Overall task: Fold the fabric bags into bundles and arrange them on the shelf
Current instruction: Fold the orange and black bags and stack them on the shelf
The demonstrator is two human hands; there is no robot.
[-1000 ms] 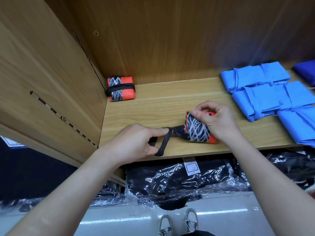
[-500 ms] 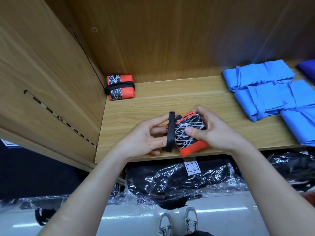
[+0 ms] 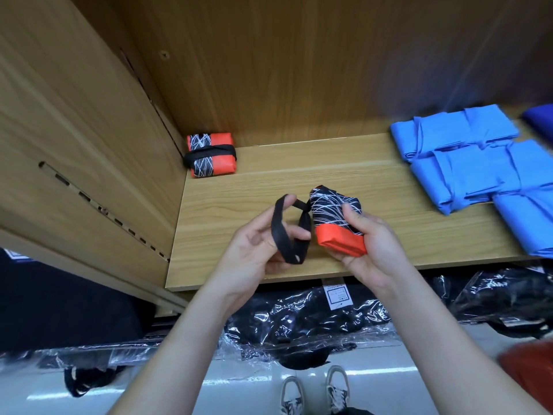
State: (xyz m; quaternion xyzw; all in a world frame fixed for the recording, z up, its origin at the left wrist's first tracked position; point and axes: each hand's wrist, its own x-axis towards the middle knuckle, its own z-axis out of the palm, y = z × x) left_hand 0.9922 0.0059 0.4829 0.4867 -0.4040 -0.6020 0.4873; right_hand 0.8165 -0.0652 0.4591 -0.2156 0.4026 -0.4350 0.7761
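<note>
Back L corner of the wooden shelf [image 3: 227, 211]: one finished bundle [image 3: 211, 154], orange w/ black-and-white scribble print, black strap wrapped round its middle, lying flat against the side wall. My left hand [image 3: 254, 250] is palm-up over the shelf's front edge, fingers hooked thru the black strap [image 3: 277, 232], holding its loop wide. The strap runs to the folded bag [image 3: 332, 214], same print, which my right hand [image 3: 377, 250] grips just above the board, thumb on top. Far R: blue folded bags [image 3: 466, 169] lie flat on the shelf.
</note>
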